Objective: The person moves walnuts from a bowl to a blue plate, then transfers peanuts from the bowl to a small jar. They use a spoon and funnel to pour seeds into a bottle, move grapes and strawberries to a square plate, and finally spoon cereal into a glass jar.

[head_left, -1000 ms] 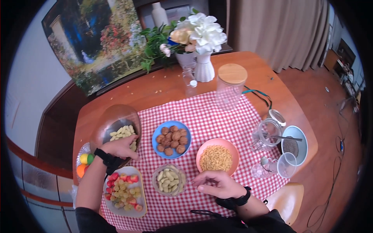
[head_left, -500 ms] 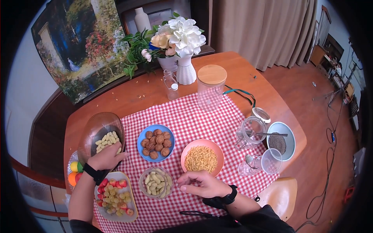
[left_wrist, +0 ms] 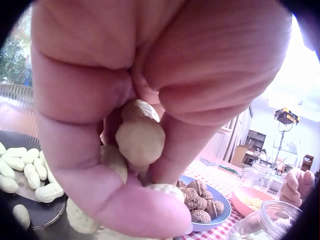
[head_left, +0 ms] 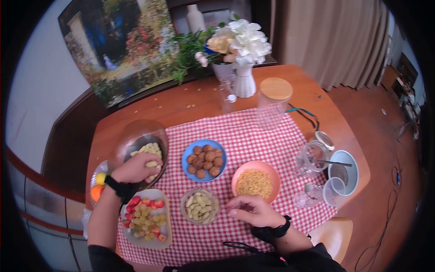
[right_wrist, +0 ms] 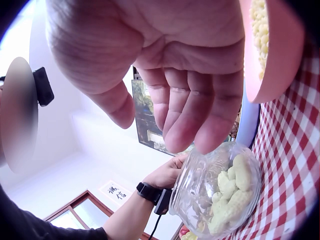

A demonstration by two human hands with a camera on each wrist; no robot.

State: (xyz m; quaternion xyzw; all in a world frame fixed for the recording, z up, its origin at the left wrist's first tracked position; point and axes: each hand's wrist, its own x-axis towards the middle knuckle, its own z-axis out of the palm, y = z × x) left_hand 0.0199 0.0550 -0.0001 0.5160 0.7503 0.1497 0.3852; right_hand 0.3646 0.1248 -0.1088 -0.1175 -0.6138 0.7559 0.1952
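My left hand [head_left: 136, 168] is over the brown bowl [head_left: 121, 144] of peanuts at the table's left. In the left wrist view its fingers curl round several peanuts [left_wrist: 141, 139], and more peanuts [left_wrist: 33, 172] lie in the bowl beside it. My right hand [head_left: 257, 212] hovers with relaxed, slightly bent fingers between the glass bowl [head_left: 183, 209] of peanuts and the pink bowl [head_left: 235, 177] of yellow pieces. Nothing is in it; in the right wrist view the hand [right_wrist: 185, 75] is above the glass bowl [right_wrist: 187, 200].
A blue plate [head_left: 186, 168] of walnuts lies mid-table, a fruit tray [head_left: 167, 240] at front left. Glass jars [head_left: 311, 156], a light blue bowl [head_left: 355, 174] and a clear cup [head_left: 334, 192] are at right. Behind stand a wooden-lidded jar [head_left: 271, 109], a small bottle [head_left: 228, 100] and a flower vase [head_left: 244, 82].
My left hand's fingers have drawn closer together at the peanuts in the brown bowl. My right hand stays near the glass and pink bowls. The head view has shifted.
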